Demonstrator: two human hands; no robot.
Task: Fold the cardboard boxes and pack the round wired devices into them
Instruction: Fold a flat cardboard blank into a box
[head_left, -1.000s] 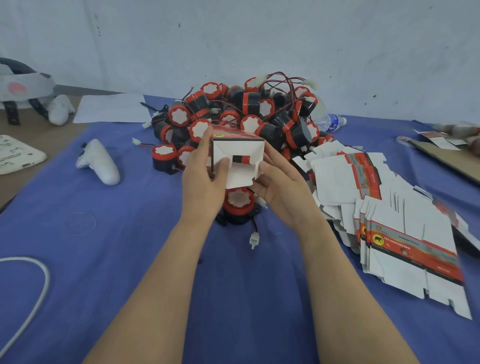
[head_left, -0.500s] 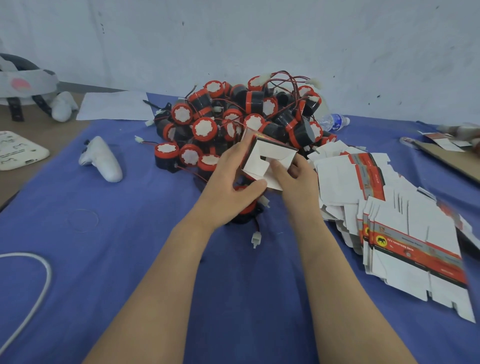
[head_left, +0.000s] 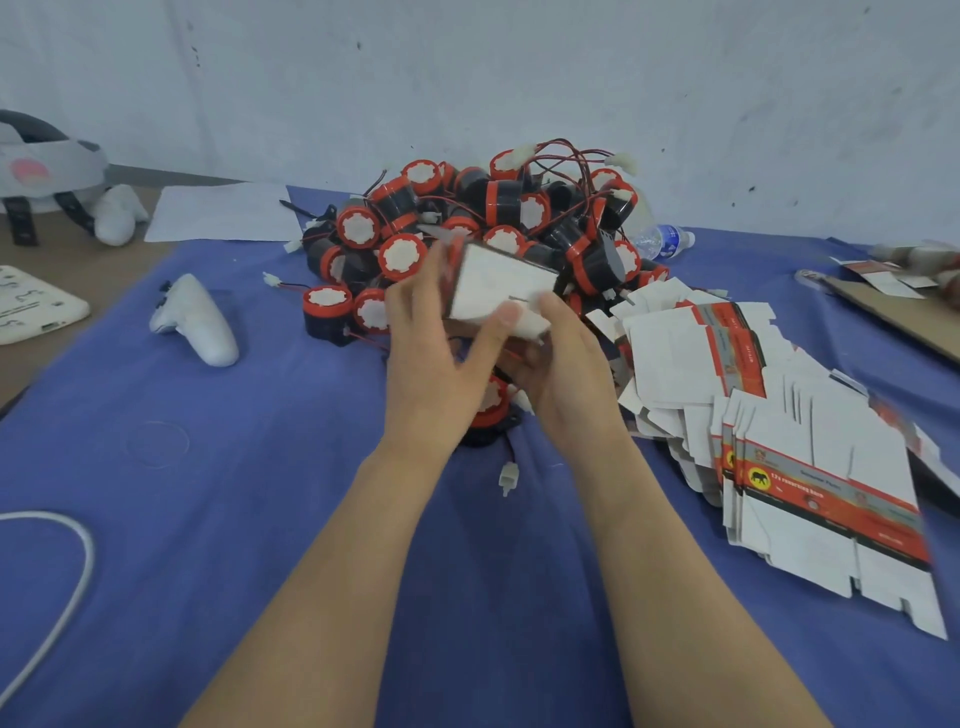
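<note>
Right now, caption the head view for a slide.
Left hand and right hand grip a cardboard box over the blue cloth, round wired devices piled behind.

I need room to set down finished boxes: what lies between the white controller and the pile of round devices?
In the head view, bare blue cloth, save one white connector on its wire, trailing from the pile.

Your blue-clothed table (head_left: 260, 519) carries a pile of round wired devices (head_left: 467, 223), with flat box blanks (head_left: 779, 441) fanned out right of that pile, a white controller (head_left: 197, 322) and a paper sheet (head_left: 223, 213) left of it, a water bottle (head_left: 665, 240) at its far right edge, and a white cable (head_left: 67, 571) well nearer you.
</note>
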